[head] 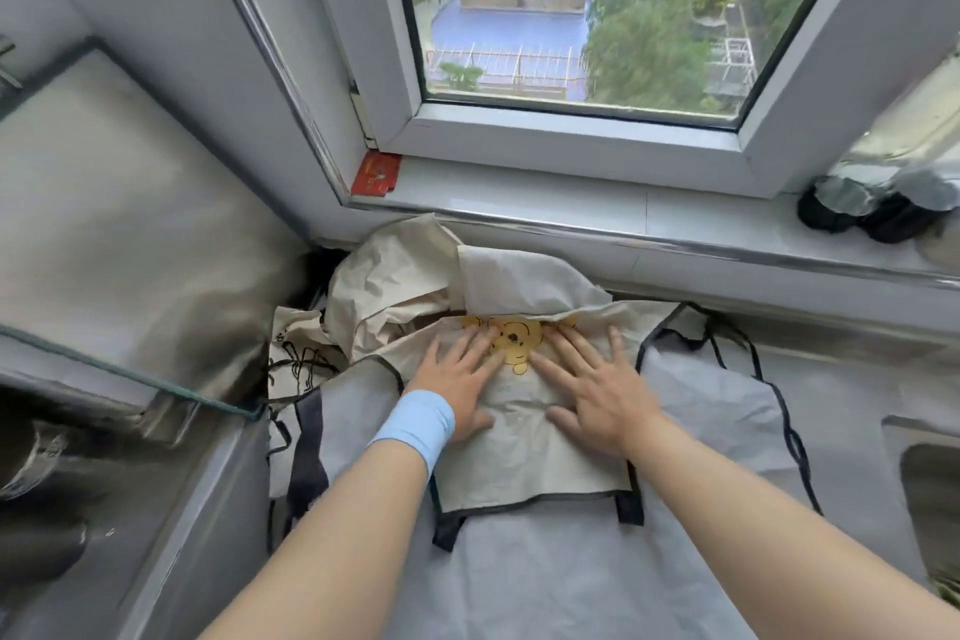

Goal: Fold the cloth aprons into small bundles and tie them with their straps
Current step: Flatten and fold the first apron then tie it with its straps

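Cream cloth lies under both palms: the left hand (460, 379) and the right hand (592, 390) are pressed flat on the folded apron (524, 447), fingers spread wide apart and stretched out, no grip closed on anything. The left hand's fingertips (470, 335) touch the left edge of the yellow bear print (517, 340), and the right hand's fingertips reach its right edge, so the print sits between the two hands. A light blue wristband (415, 424) wraps the left wrist.

The apron is a cream panel edged in dark binding, its near edge folded over, with dark straps (447, 525) poking out at its near left and near right corners. It rests on a pale grey sheet (545, 577) that covers the desk, and more dark-edged cloth spreads out to the right of the apron, with a thin dark strap loop (727, 333) lying beyond it.

Behind the apron, toward the window, a crumpled heap of cream cloth (395, 291) is piled against the sill. Left of the apron, another cream piece with a black line drawing (298, 359) sticks out from under the heap. A red card (376, 174) stands in the window corner behind the heap. To the far right of the apron a steel sink (930, 483) edge shows
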Action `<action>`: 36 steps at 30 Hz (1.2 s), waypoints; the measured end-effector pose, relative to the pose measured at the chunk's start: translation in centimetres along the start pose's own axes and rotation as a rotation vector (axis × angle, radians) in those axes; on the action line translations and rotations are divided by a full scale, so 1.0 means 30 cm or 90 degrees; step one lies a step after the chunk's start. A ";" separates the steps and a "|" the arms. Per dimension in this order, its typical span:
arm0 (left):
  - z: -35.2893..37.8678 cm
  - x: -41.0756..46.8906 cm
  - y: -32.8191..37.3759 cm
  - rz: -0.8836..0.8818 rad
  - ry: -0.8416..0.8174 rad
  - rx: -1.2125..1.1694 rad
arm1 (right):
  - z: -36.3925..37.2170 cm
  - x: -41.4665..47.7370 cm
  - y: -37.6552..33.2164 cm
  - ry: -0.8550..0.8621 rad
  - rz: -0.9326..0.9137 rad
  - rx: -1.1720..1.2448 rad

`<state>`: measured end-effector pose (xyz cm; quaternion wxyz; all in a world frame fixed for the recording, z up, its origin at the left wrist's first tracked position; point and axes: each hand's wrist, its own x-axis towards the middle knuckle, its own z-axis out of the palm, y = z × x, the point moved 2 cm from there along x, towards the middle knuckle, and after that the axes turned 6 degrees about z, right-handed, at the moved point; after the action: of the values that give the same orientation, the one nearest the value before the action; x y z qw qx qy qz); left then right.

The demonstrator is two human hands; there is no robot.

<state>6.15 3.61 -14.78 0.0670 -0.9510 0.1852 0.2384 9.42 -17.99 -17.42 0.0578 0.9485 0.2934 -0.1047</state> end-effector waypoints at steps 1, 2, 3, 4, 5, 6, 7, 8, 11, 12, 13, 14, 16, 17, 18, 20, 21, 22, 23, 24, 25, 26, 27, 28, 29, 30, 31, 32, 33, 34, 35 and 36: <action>-0.014 0.031 -0.004 -0.011 0.000 -0.001 | -0.002 0.022 0.017 -0.006 0.006 0.000; -0.024 0.059 -0.011 -0.023 0.003 0.003 | -0.005 0.044 0.028 -0.004 0.014 -0.001; -0.032 0.083 -0.017 -0.034 0.010 0.007 | -0.007 0.065 0.034 -0.007 0.022 -0.002; -0.036 0.100 -0.024 -0.044 0.018 0.009 | -0.011 0.081 0.034 -0.029 0.033 -0.004; -0.036 0.109 -0.028 -0.052 0.023 0.012 | -0.017 0.092 0.030 -0.047 0.041 -0.006; -0.036 0.110 -0.028 -0.060 0.027 0.015 | -0.023 0.096 0.022 -0.051 0.049 -0.005; -0.036 0.104 -0.024 -0.067 0.033 0.011 | -0.030 0.095 0.012 -0.047 0.058 0.001; -0.041 0.090 -0.016 -0.072 0.039 -0.004 | -0.032 0.088 -0.001 -0.045 0.068 0.007; -0.054 0.009 0.011 -0.081 0.085 -0.066 | -0.058 0.052 -0.077 -0.033 0.104 0.034; -0.052 -0.030 0.018 -0.080 0.112 -0.080 | -0.068 0.030 -0.112 -0.008 0.115 0.050; -0.046 -0.064 0.023 -0.078 0.145 -0.095 | -0.078 0.010 -0.144 0.026 0.119 0.071; -0.037 -0.105 0.027 -0.080 0.174 -0.113 | -0.085 -0.019 -0.180 0.053 0.114 0.090; -0.015 -0.192 0.035 -0.094 0.211 -0.170 | -0.071 -0.086 -0.262 0.072 0.067 0.109; 0.003 -0.254 0.038 -0.110 0.232 -0.197 | -0.057 -0.131 -0.320 0.063 0.028 0.106; 0.017 -0.289 0.038 -0.122 0.253 -0.216 | -0.038 -0.163 -0.358 0.049 -0.010 0.098; 0.058 -0.385 0.038 -0.144 0.281 -0.248 | -0.010 -0.232 -0.435 0.017 -0.047 0.087; 0.083 -0.430 0.037 -0.155 0.284 -0.262 | 0.006 -0.260 -0.463 -0.016 -0.052 0.076; 0.111 -0.478 0.035 -0.169 0.284 -0.280 | 0.017 -0.289 -0.490 -0.037 -0.053 0.066; 0.139 -0.526 0.035 -0.193 0.281 -0.313 | 0.023 -0.316 -0.512 -0.043 -0.050 0.056; 0.169 -0.575 0.038 -0.229 0.277 -0.354 | 0.026 -0.341 -0.534 -0.050 -0.043 0.056; 0.200 -0.627 0.043 -0.276 0.273 -0.395 | 0.027 -0.367 -0.559 -0.055 -0.039 0.064; 0.234 -0.673 0.047 -0.328 0.265 -0.434 | 0.029 -0.395 -0.583 -0.053 -0.045 0.067; 0.274 -0.716 0.052 -0.384 0.246 -0.474 | 0.037 -0.427 -0.612 -0.049 -0.066 0.065; 0.315 -0.759 0.060 -0.440 0.213 -0.516 | 0.051 -0.462 -0.645 -0.052 -0.088 0.064; 0.358 -0.793 0.069 -0.490 0.168 -0.543 | 0.066 -0.493 -0.675 -0.069 -0.102 0.071; 0.394 -0.813 0.080 -0.524 0.121 -0.554 | 0.082 -0.518 -0.695 -0.099 -0.093 0.078; 0.429 -0.840 0.091 -0.545 0.086 -0.552 | 0.090 -0.542 -0.723 -0.126 -0.063 0.085; 0.448 -0.853 0.101 -0.560 0.069 -0.541 | 0.100 -0.555 -0.745 -0.136 -0.031 0.092; 0.460 -0.861 0.111 -0.581 0.073 -0.536 | 0.108 -0.562 -0.763 -0.133 -0.006 0.094; 0.467 -0.871 0.118 -0.609 0.077 -0.542 | 0.114 -0.566 -0.782 -0.121 -0.001 0.085; 0.474 -0.882 0.123 -0.638 0.077 -0.557 | 0.111 -0.573 -0.802 -0.115 -0.002 0.070; 0.478 -0.895 0.125 -0.664 0.077 -0.575 | 0.106 -0.584 -0.817 -0.127 0.001 0.066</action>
<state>-23.41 11.85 -14.67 -0.2401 -0.8622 -0.4099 0.1757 -19.16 -7.97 -17.61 0.0374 0.9352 0.2799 -0.2135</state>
